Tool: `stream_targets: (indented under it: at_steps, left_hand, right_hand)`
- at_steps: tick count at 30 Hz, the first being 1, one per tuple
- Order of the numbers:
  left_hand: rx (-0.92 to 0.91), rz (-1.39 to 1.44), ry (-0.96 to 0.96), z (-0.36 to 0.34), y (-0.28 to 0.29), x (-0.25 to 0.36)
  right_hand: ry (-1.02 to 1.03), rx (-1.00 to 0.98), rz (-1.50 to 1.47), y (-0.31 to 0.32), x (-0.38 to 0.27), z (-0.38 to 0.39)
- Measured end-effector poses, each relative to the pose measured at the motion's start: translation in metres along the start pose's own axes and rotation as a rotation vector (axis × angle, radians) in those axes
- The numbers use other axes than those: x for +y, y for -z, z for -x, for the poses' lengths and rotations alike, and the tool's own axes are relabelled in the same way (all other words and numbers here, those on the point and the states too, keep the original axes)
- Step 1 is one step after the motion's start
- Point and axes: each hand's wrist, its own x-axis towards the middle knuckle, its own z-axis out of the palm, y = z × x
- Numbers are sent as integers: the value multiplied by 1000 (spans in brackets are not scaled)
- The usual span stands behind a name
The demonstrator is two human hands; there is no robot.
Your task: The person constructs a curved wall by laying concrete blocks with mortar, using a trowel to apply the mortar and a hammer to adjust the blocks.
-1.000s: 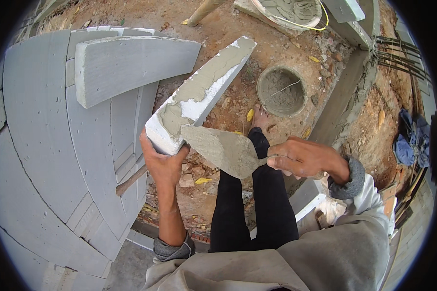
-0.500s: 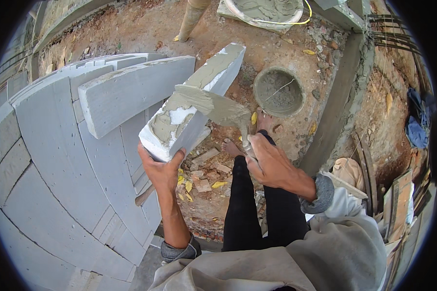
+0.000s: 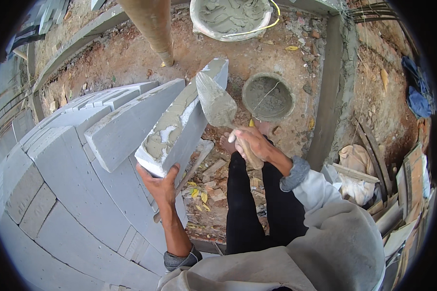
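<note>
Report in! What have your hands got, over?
Left hand: gripping block, mortar patchy on top. Right hand: holding trowel by block's far end, contact unclear. Second block: close on the left.

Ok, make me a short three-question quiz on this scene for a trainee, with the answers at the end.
1. True or false: the top of the block gripped at its near end by the left hand is completely bare.
2. Fill in: the right hand grips a ____.
3. Choose: what is in the bucket at the picture's top edge? A, bricks; B, grey mortar; C, leaves.

Key:
1. False; a grey layer coats most of it.
2. Trowel.
3. B.
</note>
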Motion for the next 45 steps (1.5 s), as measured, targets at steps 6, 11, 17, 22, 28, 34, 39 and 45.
stream_targets:
  at_steps: [6, 11, 17, 22, 28, 34, 39, 45]
  left_hand:
    - [-2, 15, 76, -1, 13, -15]
    - [-46, -65, 26, -8, 16, -19]
    - [-63, -6, 60, -20, 26, -24]
    - [-69, 63, 86, -48, 51, -31]
    - [-106, 57, 68, -50, 53, -32]
    - [-105, 35, 70, -33, 59, -40]
    - [-175, -6, 83, -31, 48, -40]
    - [-118, 6, 67, -29, 49, -38]
  right_hand:
    - [-348, 40, -137, 58, 63, -18]
    - [-166, 283, -460, 83, 50, -59]
    - [-193, 157, -298, 24, 53, -99]
    - [-265, 273, 570, 32, 8, 8]
    - [85, 974, 1534, 67, -199, -78]
    - [112, 1096, 1974, 93, -265, -252]
    - [73, 960, 1927, 107, -237, -273]
    - [-16, 754, 1594, 128, -280, -215]
